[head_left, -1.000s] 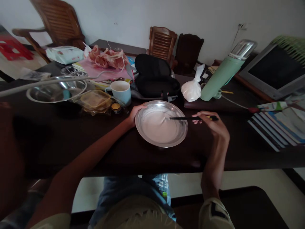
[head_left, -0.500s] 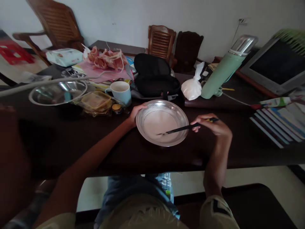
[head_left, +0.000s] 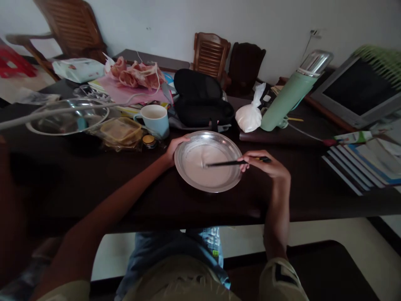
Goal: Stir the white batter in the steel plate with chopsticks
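A shallow metal bowl (head_left: 184,175) stands on the dark table in front of me, holding a pale, milky liquid (head_left: 216,173). My left hand (head_left: 176,149) grips its left rim, thumb over the edge. In my right hand (head_left: 258,162) is a pair of black chopsticks (head_left: 224,163), closed fingers around them at the bowl's right side. Their tips dip into the liquid near the middle, where the surface is disturbed. Behind the bowl, to the right, sits a knotted clear bag of white powder (head_left: 248,118).
Left of the bowl are a light blue mug (head_left: 160,122), a small yellow-lidded jar (head_left: 149,141), a plastic container (head_left: 121,131) and another metal bowl (head_left: 31,127). A black case (head_left: 203,109) lies open behind. A green thermos (head_left: 286,100) and stacked books (head_left: 360,167) are at right.
My right hand has moved left, carrying the chopstick tips from the front of the liquid toward its middle. The left hand keeps its hold on the rim. The view has shifted slightly.
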Tool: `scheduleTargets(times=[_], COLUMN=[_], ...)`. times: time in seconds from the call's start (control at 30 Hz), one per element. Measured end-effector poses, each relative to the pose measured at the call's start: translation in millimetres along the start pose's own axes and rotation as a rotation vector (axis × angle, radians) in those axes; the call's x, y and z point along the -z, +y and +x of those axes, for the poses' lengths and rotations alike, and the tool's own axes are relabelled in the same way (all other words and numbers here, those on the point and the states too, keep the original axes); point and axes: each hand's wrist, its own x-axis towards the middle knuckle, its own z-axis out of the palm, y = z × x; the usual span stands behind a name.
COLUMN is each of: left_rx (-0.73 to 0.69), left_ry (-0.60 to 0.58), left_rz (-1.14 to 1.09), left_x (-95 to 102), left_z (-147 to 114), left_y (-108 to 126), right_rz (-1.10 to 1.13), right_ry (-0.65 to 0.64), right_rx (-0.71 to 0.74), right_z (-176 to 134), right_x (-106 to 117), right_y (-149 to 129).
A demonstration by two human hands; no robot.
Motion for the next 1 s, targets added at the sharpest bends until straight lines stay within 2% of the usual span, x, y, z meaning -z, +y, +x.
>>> scheduleTargets(times=[0.03, 0.07, 0.17, 0.2, 0.3, 0.33, 0.37, 0.43, 0.47, 0.5, 0.6, 0.63, 0.73, 0.77, 0.87, 0.9, 1.0], left_rx=[-0.005, -0.003, 0.019, 0.021, 0.016, 0.017, 0.021, 0.027, 0.027, 0.020, -0.024, -0.036, -0.040, -0.035, -0.040, -0.048, -0.065], left_ry=[0.005, 0.013, 0.022, 0.019, 0.027, 0.036, 0.042, 0.032, 0.016, -0.001, -0.037, -0.047, -0.080, -0.090, -0.098, -0.100, -0.141], left_rz=[-0.001, 0.000, 0.004, 0.002, 0.001, 0.006, 0.012, 0.020, 0.019, 0.015, -0.003, -0.005, -0.013, -0.018, -0.042, -0.047, -0.042], left_x=[-0.1, -0.3, -1.4, -1.8, -2.7, -2.7, -2.5, -1.3, -0.3, 0.8, 4.3, 5.2, 7.0, 7.4, 8.6, 8.9, 9.7], left_z=[-0.3, -0.8, -2.1, -2.5, -3.4, -3.6, -3.6, -3.1, -2.6, -1.9, 0.2, 0.8, 2.3, 2.9, 4.6, 5.2, 6.6], left_y=[0.2, 0.4, 1.0, 1.1, 1.5, 1.6, 1.6, 1.3, 1.0, 0.5, -1.0, -1.5, -2.5, -2.8, -3.7, -4.1, -4.9], right_rz=[0.015, 0.028, 0.042, 0.038, 0.026, 0.026, 0.024, 0.015, 0.011, 0.008, 0.009, 0.009, 0.007, 0.007, 0.011, 0.018, 0.032], right_ry=[-0.045, -0.025, 0.202, 0.199, -0.023, -0.031, 0.028, 0.228, 0.268, 0.230, -0.029, -0.019, 0.221, 0.226, 0.003, -0.012, 0.193], right_rx=[-0.026, -0.048, -0.019, 0.002, -0.019, -0.042, -0.058, -0.042, -0.022, -0.008, -0.021, -0.030, -0.008, 0.003, -0.011, -0.020, 0.000], right_z=[-0.6, -1.0, -1.2, -1.1, -2.0, -2.5, -2.8, -2.5, -2.0, -1.5, -1.9, -2.5, -3.4, -3.1, -1.6, -1.0, 0.7], right_x=[0.2, 0.4, -0.1, -0.6, -0.3, 0.7, 1.6, 2.4, 2.0, 1.2, 0.6, 1.5, 3.9, 3.9, 2.2, 1.7, 0.6], right_y=[-0.3, -0.5, -1.1, -1.3, -1.2, -0.7, -0.1, 0.8, 1.0, 0.9, 0.1, 0.0, -0.2, -0.2, 0.4, 0.7, 1.9])
